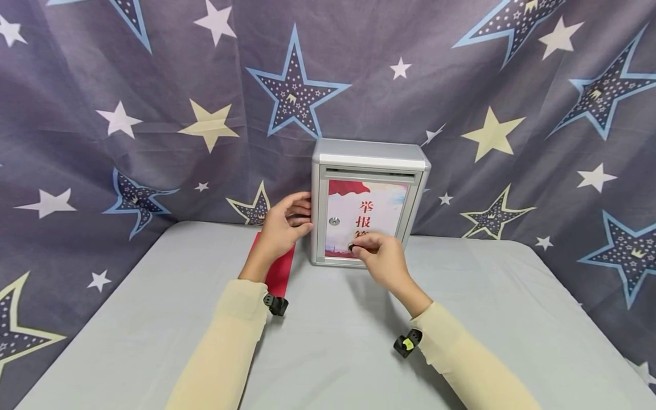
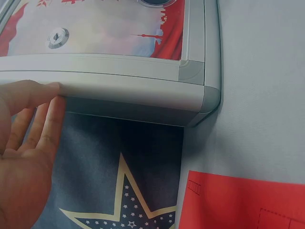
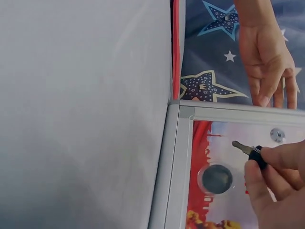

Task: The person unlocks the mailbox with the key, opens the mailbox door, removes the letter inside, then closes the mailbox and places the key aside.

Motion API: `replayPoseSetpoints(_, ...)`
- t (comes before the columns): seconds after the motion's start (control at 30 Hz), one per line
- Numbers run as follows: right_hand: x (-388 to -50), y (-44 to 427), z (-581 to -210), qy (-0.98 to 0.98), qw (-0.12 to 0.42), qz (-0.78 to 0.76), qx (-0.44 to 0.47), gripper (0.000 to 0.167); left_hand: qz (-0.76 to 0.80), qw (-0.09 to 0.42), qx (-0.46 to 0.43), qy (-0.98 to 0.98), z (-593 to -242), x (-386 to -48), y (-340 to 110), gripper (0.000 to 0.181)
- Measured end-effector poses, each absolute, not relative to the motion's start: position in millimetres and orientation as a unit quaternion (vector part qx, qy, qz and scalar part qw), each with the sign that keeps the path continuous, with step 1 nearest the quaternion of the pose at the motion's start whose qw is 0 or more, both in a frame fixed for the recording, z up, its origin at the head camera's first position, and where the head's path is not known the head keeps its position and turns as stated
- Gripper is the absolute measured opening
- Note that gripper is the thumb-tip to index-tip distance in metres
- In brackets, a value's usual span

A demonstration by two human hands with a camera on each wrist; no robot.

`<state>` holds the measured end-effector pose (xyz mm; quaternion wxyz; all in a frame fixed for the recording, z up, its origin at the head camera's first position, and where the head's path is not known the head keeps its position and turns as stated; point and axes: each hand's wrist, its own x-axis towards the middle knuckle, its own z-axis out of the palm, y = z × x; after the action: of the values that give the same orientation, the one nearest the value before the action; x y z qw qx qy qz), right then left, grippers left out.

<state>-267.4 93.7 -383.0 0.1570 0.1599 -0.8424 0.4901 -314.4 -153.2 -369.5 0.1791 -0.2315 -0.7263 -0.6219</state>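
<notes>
A silver-grey metal box [image 1: 371, 149] stands upright, with a slot along its top front and a picture panel bearing red characters. On the left of its door sits a round keyhole lock [image 1: 334, 221]. My left hand [image 1: 287, 223] touches the box's left side, its fingers fairly straight and the thumb by the front edge. In front of the lower door, my right hand [image 1: 381, 259] pinches a black-headed key [image 3: 250, 152] between thumb and fingers. The key's metal blade is apart from the lock. A round dark disc [image 3: 217, 179] lies on the door's lower part.
A red envelope-like paper [image 1: 280, 273] lies on the grey-covered table [image 1: 328, 353], left of the box and partly under my left arm. Behind the table hangs a dark star-patterned cloth [image 1: 359, 108].
</notes>
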Motion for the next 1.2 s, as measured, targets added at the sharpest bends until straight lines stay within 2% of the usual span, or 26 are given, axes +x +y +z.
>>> replayPoseSetpoints(0.4,-276.4,102.0,-390.7,-0.86,0.027,0.499,0.1,0.006,-0.631,0.18,-0.241,-0.715,-368.1,-314.0,-152.6,0.066)
replayPoseSetpoints(0.8,-282.8,101.1,-406.2,-0.804,-0.122,0.577,0.079,0.012,-0.635,0.178,-0.241,-0.712,-368.2,-312.2,-153.0,0.065)
replayPoseSetpoints(1.0,-284.5,100.8,-409.1,-0.81,-0.134,0.567,0.064,0.009,-0.631,0.177,-0.238,-0.717,-368.1,-311.8,-152.9,0.066)
replayPoseSetpoints(1.2,-286.7,100.6,-412.4,-0.851,-0.106,0.506,0.088,0.005,-0.628,0.179,-0.239,-0.719,-369.1,-312.7,-153.5,0.066)
